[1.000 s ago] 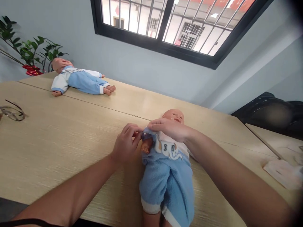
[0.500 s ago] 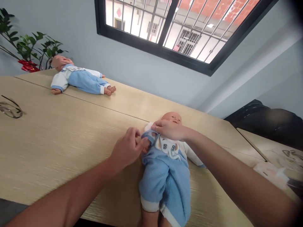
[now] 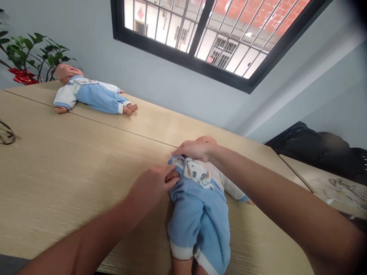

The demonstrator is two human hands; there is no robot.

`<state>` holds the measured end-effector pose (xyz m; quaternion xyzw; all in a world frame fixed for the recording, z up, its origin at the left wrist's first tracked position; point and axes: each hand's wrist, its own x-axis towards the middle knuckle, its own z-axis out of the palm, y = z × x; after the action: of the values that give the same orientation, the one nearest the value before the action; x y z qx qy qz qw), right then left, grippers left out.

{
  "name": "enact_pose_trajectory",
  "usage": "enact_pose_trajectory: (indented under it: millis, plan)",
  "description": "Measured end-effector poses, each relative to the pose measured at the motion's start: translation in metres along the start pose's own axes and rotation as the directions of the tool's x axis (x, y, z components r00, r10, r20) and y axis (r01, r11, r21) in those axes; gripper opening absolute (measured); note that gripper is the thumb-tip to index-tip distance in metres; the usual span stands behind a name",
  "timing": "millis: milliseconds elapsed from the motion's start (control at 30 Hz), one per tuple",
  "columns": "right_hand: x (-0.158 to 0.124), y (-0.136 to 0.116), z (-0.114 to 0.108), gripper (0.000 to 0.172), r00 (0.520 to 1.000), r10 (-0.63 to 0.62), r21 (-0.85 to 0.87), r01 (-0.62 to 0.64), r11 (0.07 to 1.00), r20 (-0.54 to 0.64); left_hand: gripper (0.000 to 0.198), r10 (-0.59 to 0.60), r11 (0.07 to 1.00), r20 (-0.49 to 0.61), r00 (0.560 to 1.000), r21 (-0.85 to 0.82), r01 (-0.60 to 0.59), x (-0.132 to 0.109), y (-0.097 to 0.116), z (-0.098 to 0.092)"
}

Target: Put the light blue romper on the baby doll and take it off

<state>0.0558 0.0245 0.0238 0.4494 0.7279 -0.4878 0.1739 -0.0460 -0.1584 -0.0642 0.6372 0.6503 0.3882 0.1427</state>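
Note:
A baby doll (image 3: pixel 200 217) in a blue and white outfit lies on its back in front of me, feet toward me. An elephant face (image 3: pixel 200 175) decorates the chest of its outfit. My right hand (image 3: pixel 193 150) reaches across the doll's upper body, closed on the bunched sleeve (image 3: pixel 177 162) at the doll's shoulder on the left. Below it, my left hand (image 3: pixel 155 183) is closed around the doll's hand (image 3: pixel 172 175) beside that sleeve. The doll's other arm lies out to the right in its white sleeve (image 3: pixel 233 187). My right hand partly covers the doll's head.
A second doll (image 3: pixel 97 97) in similar clothes lies at the table's far left. Glasses (image 3: pixel 6 133) rest at the left edge. Behind are a potted plant (image 3: pixel 34 53) and a barred window (image 3: pixel 189 57). Black chairs (image 3: pixel 318 149) stand at the right, beside a second table (image 3: pixel 338 191).
My right hand has moved a little left and up with the sleeve, which is pulled outward. My left hand has closed in on the doll's hand. The view has shifted slightly.

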Motion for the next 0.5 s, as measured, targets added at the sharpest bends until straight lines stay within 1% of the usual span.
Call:
enact_pose_trajectory:
  millis: [100,167,267,367,433,500]
  plan:
    - [0.004,-0.003,-0.001,0.034,0.997,0.065,-0.04,-0.067,0.997,-0.045,0.015,0.076,0.997,0.016,0.997,-0.026,-0.076,-0.001,0.003,-0.007]
    - [0.001,-0.005,-0.005,0.036,0.995,0.079,-0.104,-0.084,0.991,-0.055,0.017,0.084,0.996,0.03,0.996,-0.043,-0.082,-0.002,0.004,-0.011]
    - [-0.008,-0.011,-0.015,0.041,0.991,0.131,-0.208,-0.132,0.969,-0.015,0.014,0.082,0.995,0.042,0.996,-0.051,-0.08,-0.002,0.005,-0.012]
    - [-0.015,-0.016,-0.022,0.043,0.981,0.186,-0.215,-0.172,0.961,0.047,0.012,0.101,0.994,0.031,0.994,-0.041,-0.1,-0.003,0.005,-0.012]
    - [-0.016,-0.019,-0.021,0.045,0.985,0.155,-0.191,-0.139,0.972,0.073,0.012,0.109,0.993,0.019,0.994,-0.049,-0.108,-0.003,0.005,-0.011]
    - [-0.013,-0.019,-0.016,0.046,0.994,0.096,-0.17,-0.084,0.982,0.06,0.013,0.115,0.991,0.007,0.993,-0.074,-0.114,-0.003,0.004,-0.01]
